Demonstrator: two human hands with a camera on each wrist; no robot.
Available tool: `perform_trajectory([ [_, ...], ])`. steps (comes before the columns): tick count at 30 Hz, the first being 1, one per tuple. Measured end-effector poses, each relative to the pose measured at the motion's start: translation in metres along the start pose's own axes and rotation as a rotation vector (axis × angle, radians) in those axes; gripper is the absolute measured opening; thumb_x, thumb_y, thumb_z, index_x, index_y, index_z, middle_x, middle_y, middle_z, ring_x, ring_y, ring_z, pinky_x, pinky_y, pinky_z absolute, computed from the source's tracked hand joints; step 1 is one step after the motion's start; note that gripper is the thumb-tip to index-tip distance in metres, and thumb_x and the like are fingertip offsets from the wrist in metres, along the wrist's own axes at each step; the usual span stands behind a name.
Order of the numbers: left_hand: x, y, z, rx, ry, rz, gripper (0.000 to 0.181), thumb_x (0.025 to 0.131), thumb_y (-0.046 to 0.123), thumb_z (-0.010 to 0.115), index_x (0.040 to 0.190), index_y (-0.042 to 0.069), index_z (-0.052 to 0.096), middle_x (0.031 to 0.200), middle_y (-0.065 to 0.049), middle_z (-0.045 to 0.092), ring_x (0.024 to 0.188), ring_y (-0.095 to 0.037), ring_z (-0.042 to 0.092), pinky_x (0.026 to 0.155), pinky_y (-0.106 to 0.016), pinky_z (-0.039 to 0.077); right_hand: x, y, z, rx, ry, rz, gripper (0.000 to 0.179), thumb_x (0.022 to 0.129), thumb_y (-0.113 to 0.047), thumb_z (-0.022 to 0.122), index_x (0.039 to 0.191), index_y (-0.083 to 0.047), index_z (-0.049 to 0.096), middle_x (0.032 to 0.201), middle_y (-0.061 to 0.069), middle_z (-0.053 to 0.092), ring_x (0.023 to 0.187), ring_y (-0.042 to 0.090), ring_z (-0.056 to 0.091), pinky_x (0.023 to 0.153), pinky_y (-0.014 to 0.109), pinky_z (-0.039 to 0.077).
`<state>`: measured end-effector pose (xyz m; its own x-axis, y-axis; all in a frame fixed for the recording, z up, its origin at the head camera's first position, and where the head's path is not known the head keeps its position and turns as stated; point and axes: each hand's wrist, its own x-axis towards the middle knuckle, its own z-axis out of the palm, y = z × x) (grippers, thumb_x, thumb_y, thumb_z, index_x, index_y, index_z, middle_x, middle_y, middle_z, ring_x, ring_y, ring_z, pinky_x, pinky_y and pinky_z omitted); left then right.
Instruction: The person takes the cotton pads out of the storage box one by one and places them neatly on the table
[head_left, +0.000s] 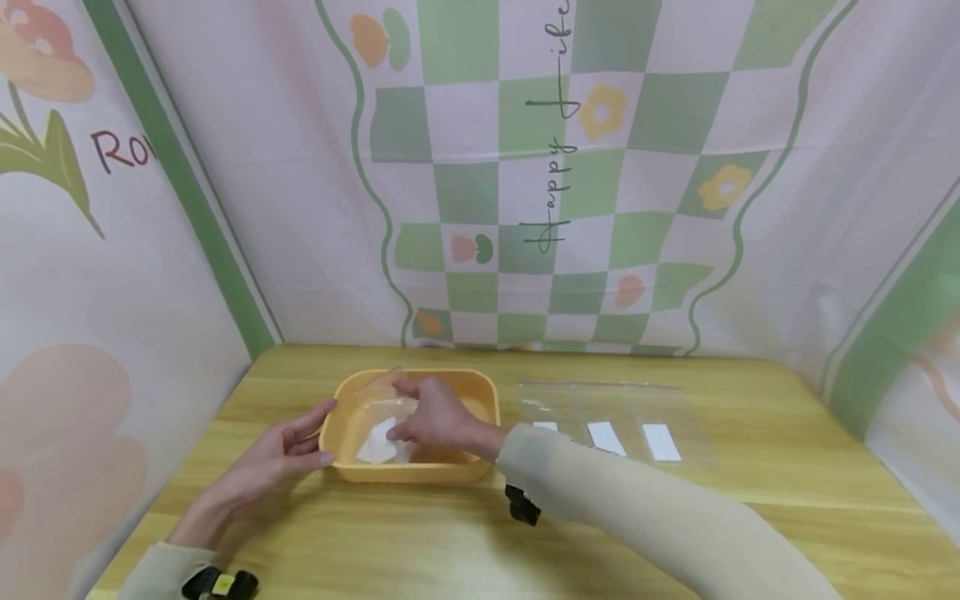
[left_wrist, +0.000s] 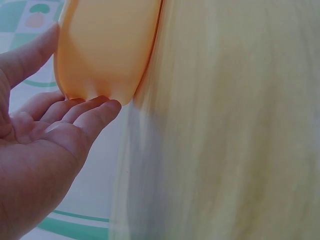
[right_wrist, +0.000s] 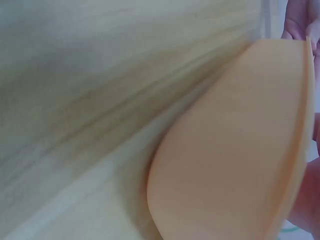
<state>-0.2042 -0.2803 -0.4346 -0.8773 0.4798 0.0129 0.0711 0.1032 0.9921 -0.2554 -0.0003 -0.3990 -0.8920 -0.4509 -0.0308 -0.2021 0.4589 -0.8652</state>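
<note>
A yellow plastic basin (head_left: 480,473) stands on the table; its outer wall fills much of the left wrist view. My left hand (head_left: 281,454) grips its left end, thumb at the near corner and fingers against the end wall. My right hand (head_left: 441,414) reaches over the near rim into the basin, index finger and thumb apart. Beneath them are clear plastic film (head_left: 382,407) and a white piece (head_left: 377,446), with the thumb tip overlapping the white. I cannot tell whether the fingers hold the film. The right wrist view shows only the basin's outside wall and bits of hands.
Clear plastic bags (head_left: 697,408) lie side by side right of the basin, showing white cards (head_left: 662,442). My right sleeve (head_left: 637,500) passes in front of them. The wooden table (head_left: 405,550) meets a patterned cloth (head_left: 525,308) at its back edge.
</note>
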Motion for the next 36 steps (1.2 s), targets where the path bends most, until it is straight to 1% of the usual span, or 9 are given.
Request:
perform_trajectory([
  [6,0.000,0.001,0.001,0.009,0.009,-0.002,0.086,0.099,0.002,0.071,0.163,-0.010,0.015,0.167,-0.031,0.012,0.142,-0.053,0.036,0.104,-0.031,0.052,0.000,-0.005,-0.014,-0.034,-0.056,-0.011,0.087,0.081,-0.004,0.092,0.156,-0.003,0.047,0.156,0.015,0.050,0.065,0.020,0.074,0.055,0.025,0.058],
  [8,0.000,0.001,0.000,0.012,0.006,0.003,0.086,0.099,0.002,0.071,0.162,-0.010,0.014,0.167,-0.031,0.012,0.142,-0.053,0.037,0.104,-0.031,0.052,-0.001,-0.007,-0.019,-0.041,-0.081,-0.019,0.088,0.081,-0.004,0.092,0.157,-0.003,0.047,0.154,0.016,0.053,0.064,0.021,0.074,0.055,0.025,0.058],
  [12,0.000,0.001,0.000,0.009,0.003,0.007,0.086,0.099,0.002,0.071,0.163,-0.010,0.014,0.167,-0.031,0.011,0.143,-0.054,0.036,0.104,-0.031,0.052,-0.004,-0.010,-0.029,-0.054,-0.123,-0.038,0.088,0.081,-0.003,0.092,0.157,-0.003,0.047,0.148,0.016,0.059,0.063,0.023,0.074,0.057,0.030,0.060],
  [14,0.000,0.001,0.000,0.005,0.005,0.005,0.086,0.099,0.002,0.071,0.163,-0.009,0.014,0.167,-0.031,0.011,0.143,-0.055,0.035,0.105,-0.030,0.051,-0.006,-0.012,-0.033,-0.064,-0.134,-0.041,0.089,0.081,-0.004,0.092,0.158,-0.004,0.046,0.149,0.016,0.058,0.063,0.024,0.074,0.061,0.034,0.063],
  [18,-0.001,0.001,0.000,0.009,0.014,0.001,0.086,0.099,0.002,0.071,0.164,-0.007,0.015,0.168,-0.030,0.010,0.143,-0.056,0.034,0.105,-0.029,0.051,-0.010,-0.015,-0.043,-0.088,-0.134,-0.043,0.093,0.081,-0.007,0.093,0.159,-0.008,0.044,0.157,0.015,0.050,0.065,0.024,0.074,0.066,0.039,0.065],
  [23,-0.002,0.000,0.000,0.016,0.012,0.001,0.085,0.099,0.002,0.070,0.164,-0.006,0.015,0.168,-0.031,0.010,0.143,-0.057,0.035,0.105,-0.030,0.051,-0.017,-0.020,-0.057,-0.034,-0.144,-0.072,0.094,0.080,-0.003,0.092,0.159,-0.005,0.042,0.164,0.015,0.040,0.068,0.029,0.075,0.067,0.039,0.065],
  [26,-0.002,0.000,0.000,0.008,0.005,0.001,0.085,0.100,0.002,0.070,0.164,-0.007,0.014,0.167,-0.031,0.009,0.143,-0.057,0.035,0.105,-0.030,0.051,-0.022,-0.023,-0.068,-0.018,-0.136,-0.094,0.093,0.080,-0.002,0.092,0.159,-0.005,0.042,0.165,0.013,0.038,0.067,0.027,0.074,0.067,0.039,0.065],
  [31,-0.001,0.000,-0.001,0.005,0.003,0.005,0.086,0.100,0.002,0.070,0.163,-0.007,0.014,0.167,-0.031,0.009,0.143,-0.057,0.034,0.105,-0.030,0.051,-0.031,-0.029,-0.087,-0.011,-0.101,-0.099,0.095,0.081,-0.005,0.091,0.161,-0.009,0.040,0.167,0.009,0.036,0.067,0.024,0.074,0.073,0.050,0.064],
  [36,-0.001,0.000,0.000,0.027,0.014,0.009,0.086,0.099,0.002,0.071,0.163,-0.008,0.015,0.167,-0.031,0.010,0.144,-0.057,0.032,0.105,-0.028,0.050,-0.046,-0.031,-0.108,0.013,-0.070,-0.091,0.095,0.081,-0.008,0.092,0.161,-0.010,0.041,0.167,0.005,0.038,0.072,0.026,0.075,0.072,0.047,0.065],
])
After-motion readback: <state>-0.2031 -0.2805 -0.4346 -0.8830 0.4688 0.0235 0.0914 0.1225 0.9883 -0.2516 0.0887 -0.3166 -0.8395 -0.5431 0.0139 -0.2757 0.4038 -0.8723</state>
